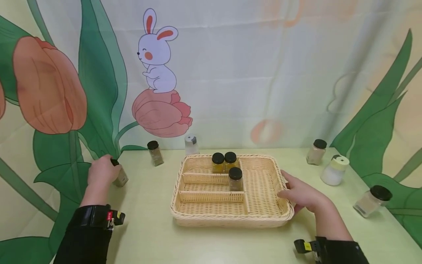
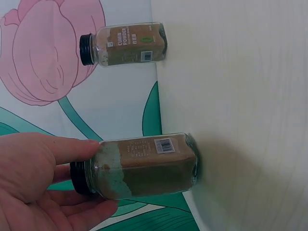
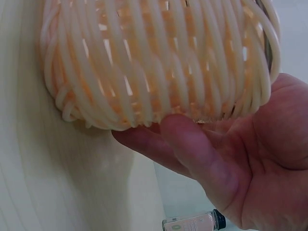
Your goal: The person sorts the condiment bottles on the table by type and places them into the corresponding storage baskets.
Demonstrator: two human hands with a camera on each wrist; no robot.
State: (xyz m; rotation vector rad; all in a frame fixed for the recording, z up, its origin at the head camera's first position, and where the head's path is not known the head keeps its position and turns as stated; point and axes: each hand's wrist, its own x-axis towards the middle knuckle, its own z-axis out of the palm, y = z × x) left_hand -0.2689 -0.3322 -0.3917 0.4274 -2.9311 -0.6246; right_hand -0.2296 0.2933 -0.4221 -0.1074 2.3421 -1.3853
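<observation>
At the table's left edge my left hand (image 1: pixel 100 173) grips a glass spice jar (image 2: pixel 149 166) by its black-lidded end. Brown powder fills most of this jar, and its base is at the table surface. Another jar (image 2: pixel 132 44), labelled cumin powder, stands beyond it. My right hand (image 1: pixel 304 194) holds the right rim of a pale wicker basket (image 1: pixel 227 219), with a finger or thumb over the edge. In the right wrist view, fingertips touch the woven side (image 3: pixel 159 62). Two yellow-filled jars (image 1: pixel 218 163) are in the basket's back-left compartment, and a brownish jar (image 1: pixel 235 180) is in the middle one.
Behind the basket stands a white-capped shaker (image 1: pixel 191 145). Along the table's right side are a black-lidded jar (image 1: pixel 316 152), a container with a pale yellow lid (image 1: pixel 334 170) and another black-lidded jar (image 1: pixel 371 201). A printed curtain (image 1: pixel 230 73) hangs behind the table.
</observation>
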